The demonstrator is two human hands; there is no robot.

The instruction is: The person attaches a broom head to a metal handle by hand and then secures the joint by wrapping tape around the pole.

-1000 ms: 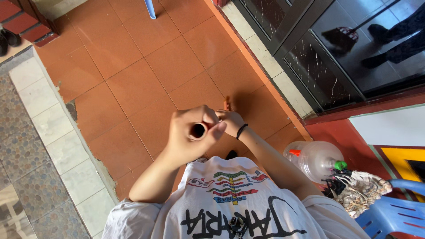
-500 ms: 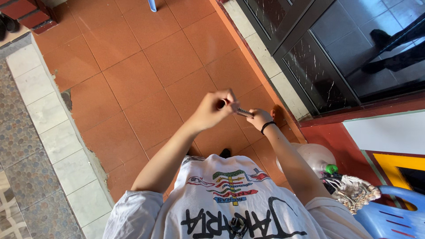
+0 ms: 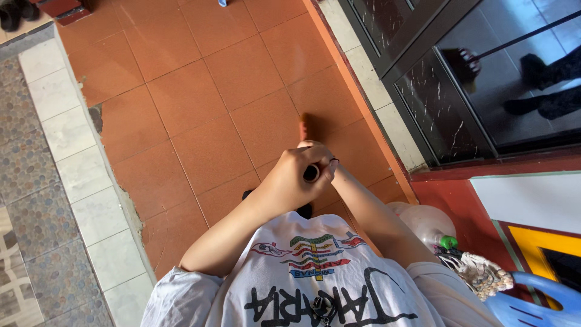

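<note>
My left hand [image 3: 290, 181] is closed around the end of an orange stick [image 3: 304, 128], over the terracotta tiled floor [image 3: 200, 121]. The stick's dark round end [image 3: 311, 174] faces the camera, and the rest of it points away toward the floor. My right hand [image 3: 328, 160] lies just behind the left one, mostly hidden by it, and seems to grip the same stick. It has a thin black band at the wrist. My white printed T-shirt [image 3: 315, 284] fills the bottom of the view.
A dark glass door [image 3: 484, 72] and its raised sill run along the right. A clear plastic bottle [image 3: 423, 221] with a green cap, a bundle of cloth [image 3: 478, 272] and a blue plastic chair [image 3: 532, 303] stand at the lower right. White border tiles [image 3: 78, 175] and pebbled paving [image 3: 24, 181] lie on the left.
Both hands have drawn back together toward my chest. The stick, held crosswise between the hands half a second ago, now points end-on at the camera, as it did one second ago.
</note>
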